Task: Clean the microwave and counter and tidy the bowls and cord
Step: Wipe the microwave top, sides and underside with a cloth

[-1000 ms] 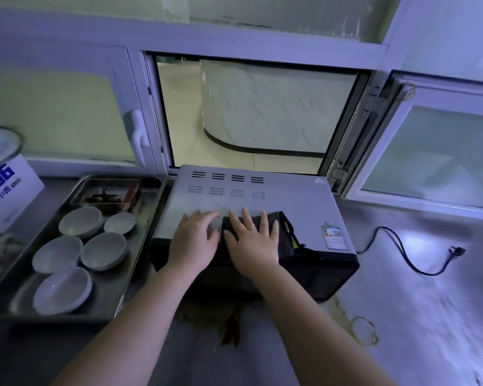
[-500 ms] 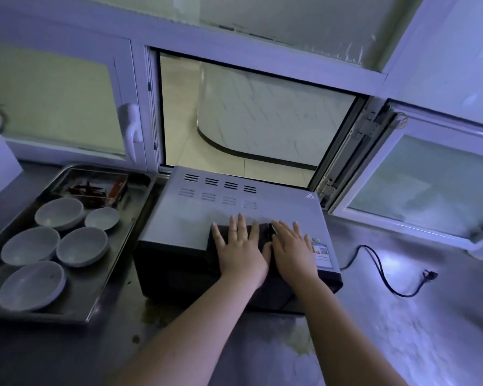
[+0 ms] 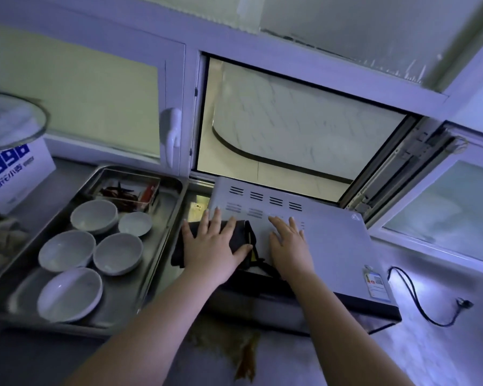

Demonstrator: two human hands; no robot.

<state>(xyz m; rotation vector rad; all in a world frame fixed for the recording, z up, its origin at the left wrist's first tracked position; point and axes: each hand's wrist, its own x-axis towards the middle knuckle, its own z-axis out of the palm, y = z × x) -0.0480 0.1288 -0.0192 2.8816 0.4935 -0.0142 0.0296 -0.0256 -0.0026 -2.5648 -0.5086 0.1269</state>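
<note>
Head cam: left hand [image 3: 212, 247] is flat, fingers spread, pressing a dark cloth [image 3: 241, 232] on the microwave [image 3: 332, 240] top. Right hand [image 3: 290, 246] lies flat and open just beside it, on bare metal. Bowls [image 3: 117, 253] sit in a tray [image 3: 148, 277] left of the left hand, cord [image 3: 410, 291] well off to the right.

Both your bare forearms reach forward side by side. Your left hand [image 3: 214, 247] lies palm down, fingers straight and spread; your right hand [image 3: 289, 246] lies flat just beside it, fingers extended.
</note>
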